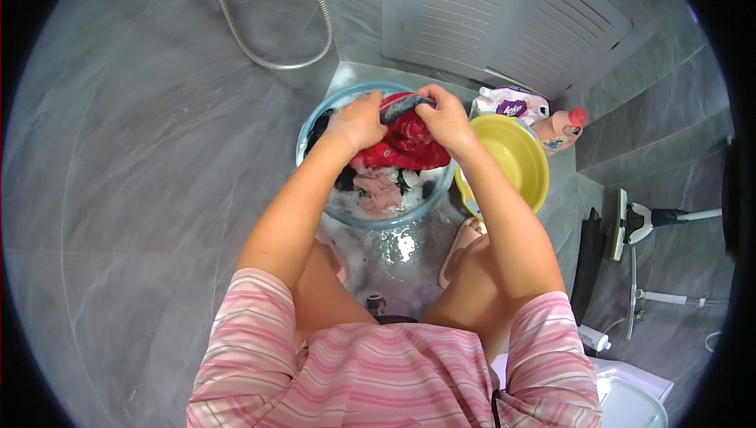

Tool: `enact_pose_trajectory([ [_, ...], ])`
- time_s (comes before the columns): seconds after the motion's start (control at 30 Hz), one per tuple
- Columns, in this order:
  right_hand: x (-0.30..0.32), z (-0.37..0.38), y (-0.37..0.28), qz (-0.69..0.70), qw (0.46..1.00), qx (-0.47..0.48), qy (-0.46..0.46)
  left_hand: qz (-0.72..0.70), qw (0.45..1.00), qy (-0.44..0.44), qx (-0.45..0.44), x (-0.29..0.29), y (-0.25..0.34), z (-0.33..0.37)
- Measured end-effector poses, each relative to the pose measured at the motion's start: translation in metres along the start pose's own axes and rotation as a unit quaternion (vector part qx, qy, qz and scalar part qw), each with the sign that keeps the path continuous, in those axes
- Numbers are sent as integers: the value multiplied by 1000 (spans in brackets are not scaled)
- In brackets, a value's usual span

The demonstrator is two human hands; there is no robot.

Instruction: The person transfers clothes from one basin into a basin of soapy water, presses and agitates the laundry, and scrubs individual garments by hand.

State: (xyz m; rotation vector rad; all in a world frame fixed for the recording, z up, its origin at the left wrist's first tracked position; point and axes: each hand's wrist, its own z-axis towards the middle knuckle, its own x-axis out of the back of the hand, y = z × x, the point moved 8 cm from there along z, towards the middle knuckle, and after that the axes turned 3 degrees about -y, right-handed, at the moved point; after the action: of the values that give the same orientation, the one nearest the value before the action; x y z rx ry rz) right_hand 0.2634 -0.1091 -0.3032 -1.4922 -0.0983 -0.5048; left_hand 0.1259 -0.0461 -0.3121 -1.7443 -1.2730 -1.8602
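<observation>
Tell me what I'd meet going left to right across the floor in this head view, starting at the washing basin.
Blue basin of soapy laundry, with the left hand and then the right hand gripping a red garment → yellow basin → pink bottle → mop head.

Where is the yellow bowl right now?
In the head view, the yellow bowl sits on the grey floor at the person's right, touching the blue basin of soapy clothes, just in front of a pink bottle.
</observation>
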Motion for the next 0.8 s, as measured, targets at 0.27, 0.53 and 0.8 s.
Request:
enact_pose_trajectory([
  [0.27,-10,-28,-18,-339,923,179,-11,-462,879,37,113,12,-44,-18],
  [0.53,6,-37,12,226,948,-225,-13,-532,842,-79,50,2,1,-47],
  [0.8,-50,-49,-28,229,953,-151,126,-658,700,212,182,-27,1,-32],
])
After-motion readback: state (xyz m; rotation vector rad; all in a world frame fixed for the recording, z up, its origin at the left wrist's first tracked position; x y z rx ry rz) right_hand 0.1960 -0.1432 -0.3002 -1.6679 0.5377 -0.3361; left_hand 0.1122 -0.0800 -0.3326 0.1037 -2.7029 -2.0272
